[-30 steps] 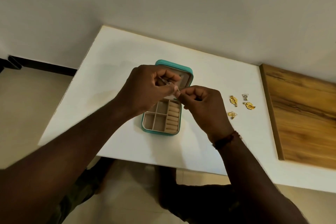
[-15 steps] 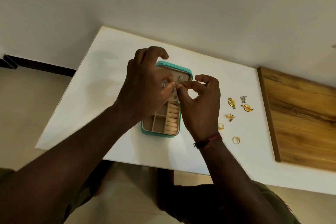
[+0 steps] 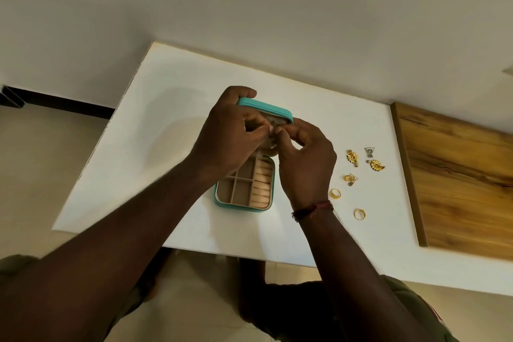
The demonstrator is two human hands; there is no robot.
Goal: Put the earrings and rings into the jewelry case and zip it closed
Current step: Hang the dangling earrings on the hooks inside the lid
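Left hand (image 3: pixel 227 133) and right hand (image 3: pixel 305 164) pinch a tiny item (image 3: pixel 273 130), too small to identify, fingertips (image 3: pixel 266 130) meeting before the raised lid (image 3: pixel 266 108) of the open teal jewelry case (image 3: pixel 244 207)

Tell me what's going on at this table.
A person is loading an open teal jewelry case on the white table. The left grip and right grip meet at the raised lid, both pinching a small piece, likely an earring, though it is too small to be sure. Several earrings and two gold rings lie right of the case, which is not yet zipped.
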